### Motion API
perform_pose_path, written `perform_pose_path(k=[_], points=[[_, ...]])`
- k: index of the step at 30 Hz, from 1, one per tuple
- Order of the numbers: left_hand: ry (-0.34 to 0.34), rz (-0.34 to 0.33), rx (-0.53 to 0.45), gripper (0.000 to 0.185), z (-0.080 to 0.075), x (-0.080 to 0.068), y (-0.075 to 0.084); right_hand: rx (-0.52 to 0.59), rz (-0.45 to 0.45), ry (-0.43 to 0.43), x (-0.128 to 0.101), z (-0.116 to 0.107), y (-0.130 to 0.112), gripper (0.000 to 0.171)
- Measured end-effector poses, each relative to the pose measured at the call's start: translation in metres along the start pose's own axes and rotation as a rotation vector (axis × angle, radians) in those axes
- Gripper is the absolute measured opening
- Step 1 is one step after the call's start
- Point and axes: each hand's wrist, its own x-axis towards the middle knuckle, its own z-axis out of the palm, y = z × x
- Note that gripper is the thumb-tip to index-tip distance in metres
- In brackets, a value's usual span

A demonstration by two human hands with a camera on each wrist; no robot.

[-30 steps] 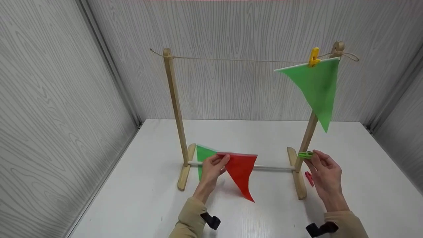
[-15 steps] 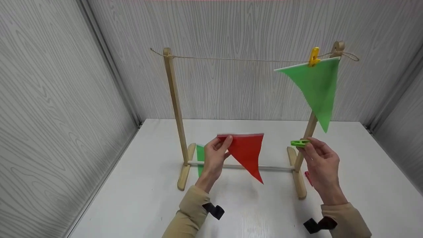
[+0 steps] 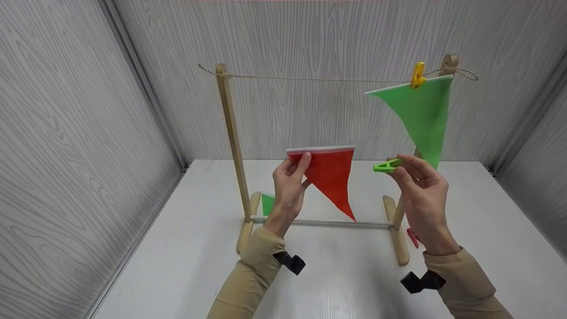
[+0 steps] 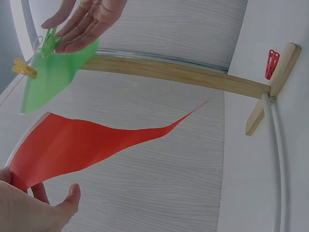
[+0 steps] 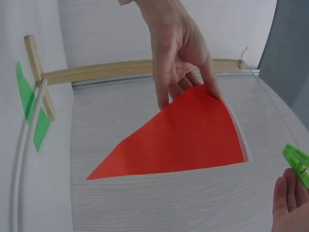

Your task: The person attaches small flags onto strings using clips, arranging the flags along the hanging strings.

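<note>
A: What's each hand doing rn?

B: My left hand (image 3: pixel 290 188) is pinching the red flag (image 3: pixel 330 179) by its top-left corner, thumb and fingers curled on it. It's hanging point-down, in open air btwn the two posts, well below the string (image 3: pixel 319 80).

A: And the right?

B: My right hand (image 3: pixel 421 199) is gripping the green clip (image 3: pixel 386 166) w/ fingertips, just beside the flag's right edge, not touching.

A: Room on the line?

B: The green flag (image 3: pixel 421 115) is hanging under the yellow clip (image 3: pixel 417 75) at the right end; the rest is bare.
</note>
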Motion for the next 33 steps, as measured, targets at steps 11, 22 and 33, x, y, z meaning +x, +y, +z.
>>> perform_pose_path(k=[11,22,33], points=[[0.089,0.041,-0.038,0.032,0.008,0.018,0.022,-0.134,-0.074,0.012,0.046,0.035,-0.019,0.026],[0.069,0.111,-0.043,0.027,0.025,0.033,0.038,-0.307,-0.151,-0.019,0.091,0.065,-0.030,0.025],[0.038,0.162,-0.032,0.032,0.038,0.048,0.048,-0.425,-0.177,-0.070,0.122,0.087,-0.031,0.019]])
